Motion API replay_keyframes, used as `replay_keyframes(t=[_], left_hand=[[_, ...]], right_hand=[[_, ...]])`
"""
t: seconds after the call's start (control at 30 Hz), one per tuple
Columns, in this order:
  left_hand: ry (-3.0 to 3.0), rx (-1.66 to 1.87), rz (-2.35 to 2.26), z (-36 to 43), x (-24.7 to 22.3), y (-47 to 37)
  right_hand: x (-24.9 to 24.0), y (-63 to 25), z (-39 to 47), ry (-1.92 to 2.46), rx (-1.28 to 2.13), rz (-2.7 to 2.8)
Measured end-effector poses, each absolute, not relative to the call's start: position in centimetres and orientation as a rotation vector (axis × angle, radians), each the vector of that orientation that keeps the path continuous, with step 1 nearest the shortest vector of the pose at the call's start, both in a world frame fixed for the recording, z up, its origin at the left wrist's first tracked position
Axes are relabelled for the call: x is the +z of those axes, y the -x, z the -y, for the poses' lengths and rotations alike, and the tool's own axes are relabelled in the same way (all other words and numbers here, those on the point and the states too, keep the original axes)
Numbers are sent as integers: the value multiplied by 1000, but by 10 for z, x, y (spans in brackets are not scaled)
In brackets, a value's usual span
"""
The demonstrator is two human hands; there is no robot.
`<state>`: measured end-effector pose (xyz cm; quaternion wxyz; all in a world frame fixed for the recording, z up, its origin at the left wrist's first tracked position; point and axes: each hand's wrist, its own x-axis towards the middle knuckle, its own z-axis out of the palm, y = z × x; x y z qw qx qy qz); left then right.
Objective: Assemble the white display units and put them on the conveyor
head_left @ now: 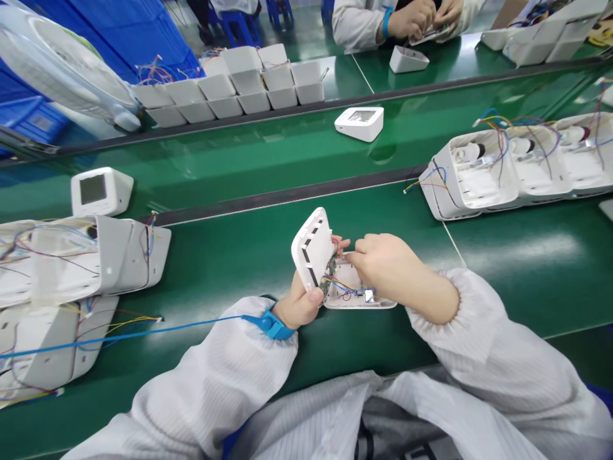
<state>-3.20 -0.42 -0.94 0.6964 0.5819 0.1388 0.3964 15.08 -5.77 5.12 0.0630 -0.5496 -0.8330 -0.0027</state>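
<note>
My left hand [301,303], with a blue strap at its wrist, grips a white cover [312,248] that is tilted up, its thumb at the lower edge. Beside the cover lies an open white housing [359,303] with colored wires and a small silvery part inside. A green circuit board [326,284] shows between cover and housing, partly behind my thumb. My right hand [383,262] reaches over the housing from the right, fingers pressed together near the top of the board. What its fingertips hold, if anything, is too small to make out.
Wired white housings stand at the left [129,255] and right [479,172]. Assembled white devices sit on the belt [361,122] and at the left [103,191]. A blue cord [143,333] runs left from my wrist. Across the belt, a person's hands [416,20] work.
</note>
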Motion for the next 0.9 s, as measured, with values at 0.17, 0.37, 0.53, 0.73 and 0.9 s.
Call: replay_keyframes(t=[0.17,0.37,0.53,0.73,0.9], left_hand=[[-1345,846,-332,4,-10,34],[-1272,829,-397,7,-18,32],[-1283,853,-391,9,-13,32],[-1317,844,-325,6,-7,33],[-1303,844,-352,5,-8,34]], right_hand=[[46,-144,57,1688,-48,2469],[37,-150,51,1676,69,2228],[32,-151,50,1626,97,2169],[35,-151,50,1615,152,2135],[38,-150,50,1643,180,2139]])
